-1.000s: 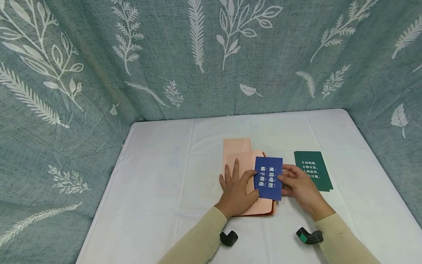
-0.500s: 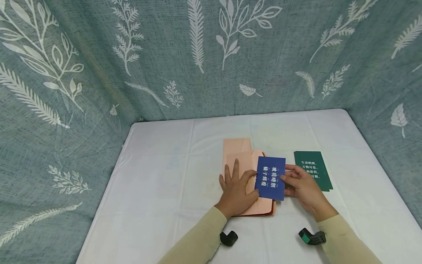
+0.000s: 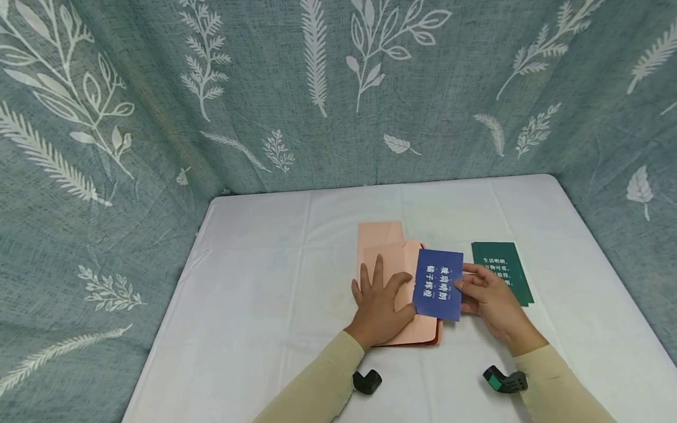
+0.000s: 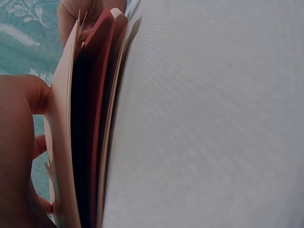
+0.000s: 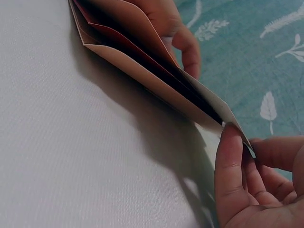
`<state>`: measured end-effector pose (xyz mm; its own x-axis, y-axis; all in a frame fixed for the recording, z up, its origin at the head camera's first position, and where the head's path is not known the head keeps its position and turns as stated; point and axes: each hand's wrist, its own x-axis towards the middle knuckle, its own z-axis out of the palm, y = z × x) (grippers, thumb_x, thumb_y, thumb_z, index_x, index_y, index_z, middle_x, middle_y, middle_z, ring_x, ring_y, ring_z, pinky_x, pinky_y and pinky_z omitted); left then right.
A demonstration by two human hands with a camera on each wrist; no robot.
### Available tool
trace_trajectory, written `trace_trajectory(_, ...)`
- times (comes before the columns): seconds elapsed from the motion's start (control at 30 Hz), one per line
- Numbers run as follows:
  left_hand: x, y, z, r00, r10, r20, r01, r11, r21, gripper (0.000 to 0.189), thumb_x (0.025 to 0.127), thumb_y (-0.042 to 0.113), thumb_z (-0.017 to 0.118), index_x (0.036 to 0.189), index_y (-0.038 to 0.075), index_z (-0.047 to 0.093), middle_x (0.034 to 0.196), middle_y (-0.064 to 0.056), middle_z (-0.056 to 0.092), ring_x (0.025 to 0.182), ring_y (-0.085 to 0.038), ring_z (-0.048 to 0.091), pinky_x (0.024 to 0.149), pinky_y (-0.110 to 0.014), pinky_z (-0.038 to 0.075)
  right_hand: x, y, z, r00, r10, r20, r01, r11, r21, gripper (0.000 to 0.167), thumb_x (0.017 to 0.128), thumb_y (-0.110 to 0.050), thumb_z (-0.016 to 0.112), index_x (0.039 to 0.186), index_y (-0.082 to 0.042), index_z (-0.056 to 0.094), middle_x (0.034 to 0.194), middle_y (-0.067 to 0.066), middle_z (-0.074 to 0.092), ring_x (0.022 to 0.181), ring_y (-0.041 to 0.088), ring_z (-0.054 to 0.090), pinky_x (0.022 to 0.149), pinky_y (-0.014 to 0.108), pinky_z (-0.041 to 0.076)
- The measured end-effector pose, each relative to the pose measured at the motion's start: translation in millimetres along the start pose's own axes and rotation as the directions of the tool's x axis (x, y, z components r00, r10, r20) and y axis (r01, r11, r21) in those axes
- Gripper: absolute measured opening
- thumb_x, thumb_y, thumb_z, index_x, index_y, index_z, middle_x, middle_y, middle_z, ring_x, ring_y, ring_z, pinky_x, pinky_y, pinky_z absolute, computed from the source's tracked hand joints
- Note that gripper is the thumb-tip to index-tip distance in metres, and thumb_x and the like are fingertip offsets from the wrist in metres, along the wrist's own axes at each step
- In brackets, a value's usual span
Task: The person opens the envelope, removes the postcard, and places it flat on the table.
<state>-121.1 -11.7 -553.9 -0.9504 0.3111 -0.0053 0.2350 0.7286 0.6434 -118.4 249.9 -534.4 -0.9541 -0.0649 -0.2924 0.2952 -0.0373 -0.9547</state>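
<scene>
A dark blue card point(image 3: 438, 285) with white Chinese characters lies partly over the right side of a pink paper stack point(image 3: 423, 332) that looks like envelopes. My right hand point(image 3: 494, 302) pinches the card's right edge between thumb and fingers; the right wrist view shows these fingers point(image 5: 230, 161) at the card's edge. My left hand point(image 3: 382, 308) presses on the pink stack with fingers spread, thumb and forefinger close to the card's left edge. From the left wrist view, the stack point(image 4: 61, 123) stands gaping, with a red layer point(image 4: 99, 95) between pink ones.
Dark green cards point(image 3: 508, 264) with white characters lie to the right, partly behind the right hand. A pink paper piece point(image 3: 379, 232) sticks out beyond the stack. The white-covered table point(image 3: 254, 282) is backed by a leaf-patterned curtain point(image 3: 338, 147).
The right hand has drawn the blue card a little to the right, and the card has tilted slightly. The left hand and the pink stack have stayed put.
</scene>
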Motion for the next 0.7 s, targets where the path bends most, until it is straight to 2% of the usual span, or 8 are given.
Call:
trace_trajectory(0.23, -0.8, 1.2, -1.4, 1.0, 0.008, -0.002, -0.008, 1.0, -0.001, 0.056, 0.092, 0.037, 0.062, 0.148, 0.03, 0.061, 0.181, -0.016, 0.003, 0.161, -0.053, -0.008, 0.116, -0.081, -0.002, -2.4, -0.3, -5.5, 1.0, 0.005, -0.014, -0.005, 1.0, -0.011, 0.054, 0.111, -0.005, 0.061, 0.159, 0.005, 0.038, 0.113, 0.006, 0.069, 0.094, 0.019, 0.072, 0.076, 0.037, 0.064)
trace_trajectory(0.43, -1.6, 1.6, -3.2, 1.0, 0.027, -0.007, -0.027, 0.999, -0.019, 0.054, 0.093, 0.036, 0.063, 0.146, 0.028, 0.062, 0.18, -0.019, 0.005, 0.16, -0.055, -0.006, 0.116, -0.082, -0.001, -3.2, -0.9, -10.7, 1.0, 0.006, -0.013, -0.006, 1.0, 0.023, 0.055, 0.11, -0.003, 0.062, 0.158, 0.007, 0.036, 0.107, 0.002, 0.067, 0.09, 0.014, 0.068, 0.072, 0.034, 0.063)
trace_trajectory(0.7, -0.8, 1.0, -3.4, 1.0, 0.025, -0.007, -0.025, 0.999, -0.027, 0.054, 0.092, 0.035, 0.061, 0.146, 0.03, 0.061, 0.181, -0.017, 0.005, 0.161, -0.053, -0.007, 0.117, -0.08, -0.002, -2.1, -0.6, -23.6, 0.999, 0.007, -0.036, -0.007, 1.0, 0.012, 0.056, 0.11, -0.004, 0.063, 0.158, 0.005, 0.036, 0.106, -0.001, 0.067, 0.09, 0.013, 0.065, 0.071, 0.033, 0.062)
